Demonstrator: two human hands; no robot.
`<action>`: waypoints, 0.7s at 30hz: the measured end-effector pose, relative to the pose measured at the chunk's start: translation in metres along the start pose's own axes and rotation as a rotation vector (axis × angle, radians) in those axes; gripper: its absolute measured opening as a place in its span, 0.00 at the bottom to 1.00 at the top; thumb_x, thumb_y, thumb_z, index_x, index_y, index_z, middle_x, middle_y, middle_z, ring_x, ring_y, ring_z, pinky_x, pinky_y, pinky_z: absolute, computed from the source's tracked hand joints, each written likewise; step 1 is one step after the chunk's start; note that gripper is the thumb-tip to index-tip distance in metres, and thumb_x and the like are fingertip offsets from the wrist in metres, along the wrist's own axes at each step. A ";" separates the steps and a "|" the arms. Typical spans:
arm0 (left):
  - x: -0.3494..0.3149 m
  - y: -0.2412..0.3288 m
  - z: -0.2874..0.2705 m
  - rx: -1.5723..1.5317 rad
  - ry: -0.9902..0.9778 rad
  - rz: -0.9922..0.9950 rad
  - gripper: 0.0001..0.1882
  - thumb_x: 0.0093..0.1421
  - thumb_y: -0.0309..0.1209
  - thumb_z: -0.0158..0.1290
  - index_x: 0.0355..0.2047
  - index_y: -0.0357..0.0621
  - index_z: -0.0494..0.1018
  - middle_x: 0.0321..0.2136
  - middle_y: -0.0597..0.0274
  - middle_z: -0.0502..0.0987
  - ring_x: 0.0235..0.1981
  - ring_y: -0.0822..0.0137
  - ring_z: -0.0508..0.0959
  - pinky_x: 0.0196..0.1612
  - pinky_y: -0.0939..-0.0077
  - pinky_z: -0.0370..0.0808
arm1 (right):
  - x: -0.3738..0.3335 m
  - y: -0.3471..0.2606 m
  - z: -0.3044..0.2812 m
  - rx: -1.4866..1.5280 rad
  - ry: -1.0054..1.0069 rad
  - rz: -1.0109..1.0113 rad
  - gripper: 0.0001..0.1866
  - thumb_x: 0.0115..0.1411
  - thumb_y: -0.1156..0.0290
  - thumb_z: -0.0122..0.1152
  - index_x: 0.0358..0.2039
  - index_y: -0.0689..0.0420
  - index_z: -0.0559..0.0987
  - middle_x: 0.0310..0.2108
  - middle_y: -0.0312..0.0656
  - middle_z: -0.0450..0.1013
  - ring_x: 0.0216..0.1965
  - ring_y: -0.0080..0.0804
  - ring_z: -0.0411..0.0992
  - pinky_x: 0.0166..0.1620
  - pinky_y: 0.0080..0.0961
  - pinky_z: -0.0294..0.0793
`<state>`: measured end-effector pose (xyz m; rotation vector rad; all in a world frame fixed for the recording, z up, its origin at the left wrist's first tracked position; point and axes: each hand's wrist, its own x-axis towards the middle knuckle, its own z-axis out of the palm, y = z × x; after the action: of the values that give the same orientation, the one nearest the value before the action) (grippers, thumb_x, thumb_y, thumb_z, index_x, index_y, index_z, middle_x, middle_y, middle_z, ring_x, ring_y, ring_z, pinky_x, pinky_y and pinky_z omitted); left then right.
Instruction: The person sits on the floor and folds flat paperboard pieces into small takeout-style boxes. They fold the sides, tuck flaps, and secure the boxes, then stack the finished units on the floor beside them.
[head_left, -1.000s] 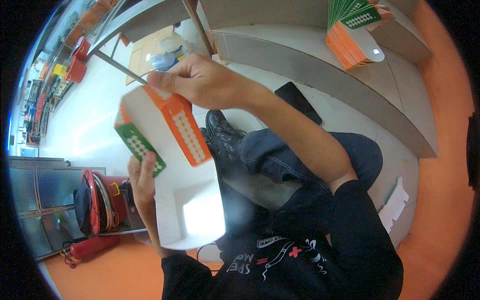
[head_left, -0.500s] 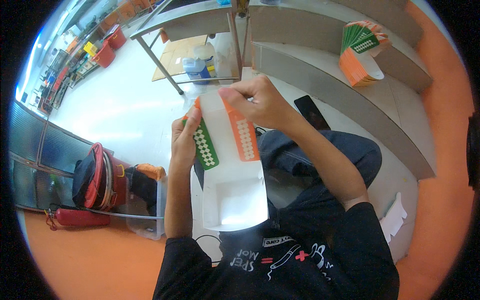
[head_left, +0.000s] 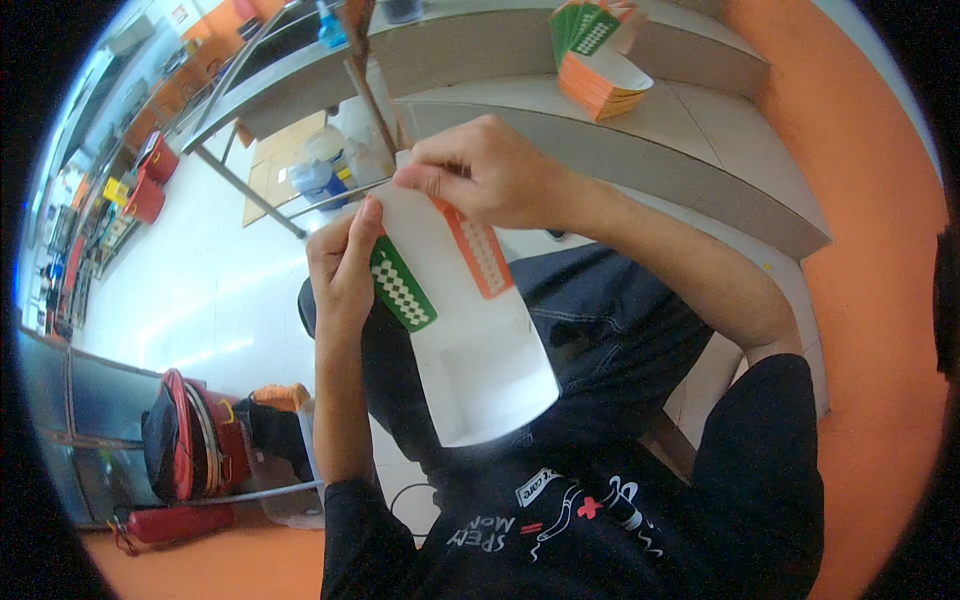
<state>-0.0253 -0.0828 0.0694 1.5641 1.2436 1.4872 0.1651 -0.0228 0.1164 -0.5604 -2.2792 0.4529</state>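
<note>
Carton in hand: one white paper carton [head_left: 475, 345], held above the lap between both hands, its upper end tilted a little to the left.
Printed flaps: two, a green one [head_left: 402, 285] on the left side and an orange one [head_left: 480, 255] on the right, each with a pale diamond-like pattern.
Spare cartons: one nested stack [head_left: 602, 88] on a step, orange and green; too tightly packed to count.
Left hand: the left hand [head_left: 342, 262] grips the carton's upper left edge, thumb on top, fingers curled; its forearm rises almost straight up.
Right hand: the right hand [head_left: 490, 175] pinches the upper end between thumb and bent fingers, partly covering the orange flap; its forearm slants in from the right, elbow bent.
Steps: pale tiled steps [head_left: 700, 120] curve across the upper right, beside an orange wall [head_left: 880, 270].
Worktop: one metal worktop [head_left: 290, 98] at upper left, with a blue bottle [head_left: 330, 28] on it and jugs [head_left: 318, 183] beneath.
Floor: glossy pale tiles [head_left: 220, 300].
Left side: one red fire extinguisher [head_left: 182, 521], one large red bucket [head_left: 232, 455] with dark cloth, and two red tubs [head_left: 146, 200] farther off.
</note>
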 end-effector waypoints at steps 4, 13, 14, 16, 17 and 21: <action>0.052 0.019 0.039 0.297 0.110 0.453 0.16 0.64 0.33 0.49 0.28 0.30 0.75 0.17 0.61 0.72 0.19 0.74 0.67 0.24 0.78 0.63 | -0.019 0.009 -0.053 -0.255 0.069 0.314 0.35 0.55 0.44 0.60 0.52 0.61 0.70 0.38 0.52 0.74 0.38 0.45 0.75 0.42 0.32 0.74; 0.175 0.096 0.187 0.312 0.044 0.610 0.14 0.61 0.36 0.53 0.31 0.35 0.77 0.23 0.51 0.77 0.23 0.64 0.75 0.29 0.72 0.71 | -0.064 0.057 -0.125 -0.673 0.214 0.608 0.63 0.37 0.34 0.68 0.64 0.62 0.51 0.58 0.60 0.60 0.58 0.56 0.62 0.57 0.43 0.65; 0.185 0.108 0.202 0.323 0.026 0.595 0.15 0.61 0.38 0.53 0.33 0.35 0.78 0.24 0.52 0.78 0.22 0.69 0.74 0.29 0.74 0.71 | -0.066 0.065 -0.133 -0.649 0.255 0.606 0.63 0.39 0.36 0.69 0.64 0.62 0.50 0.57 0.59 0.60 0.58 0.54 0.62 0.58 0.41 0.63; 0.234 0.145 0.205 0.203 -0.835 0.344 0.28 0.60 0.52 0.49 0.48 0.40 0.71 0.38 0.44 0.76 0.38 0.59 0.75 0.38 0.61 0.75 | -0.073 0.081 -0.151 -0.569 0.310 0.647 0.61 0.40 0.40 0.71 0.64 0.63 0.49 0.57 0.59 0.60 0.60 0.53 0.60 0.60 0.39 0.62; 0.239 0.146 0.216 0.142 -0.930 0.321 0.31 0.60 0.54 0.49 0.51 0.40 0.69 0.42 0.42 0.75 0.42 0.56 0.76 0.41 0.59 0.76 | -0.076 0.090 -0.165 -0.512 0.323 0.688 0.61 0.41 0.42 0.71 0.64 0.63 0.49 0.58 0.59 0.59 0.60 0.52 0.60 0.60 0.38 0.61; 0.248 0.117 0.268 -0.018 -0.528 0.500 0.30 0.62 0.51 0.48 0.53 0.37 0.69 0.46 0.43 0.75 0.45 0.55 0.77 0.48 0.61 0.74 | -0.086 0.135 -0.221 -0.454 0.436 0.706 0.59 0.43 0.47 0.72 0.64 0.64 0.49 0.60 0.58 0.58 0.62 0.49 0.57 0.61 0.36 0.60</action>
<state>0.2382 0.1468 0.2270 2.1766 0.5589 1.2217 0.4153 0.0801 0.1517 -1.5473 -1.7084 0.1058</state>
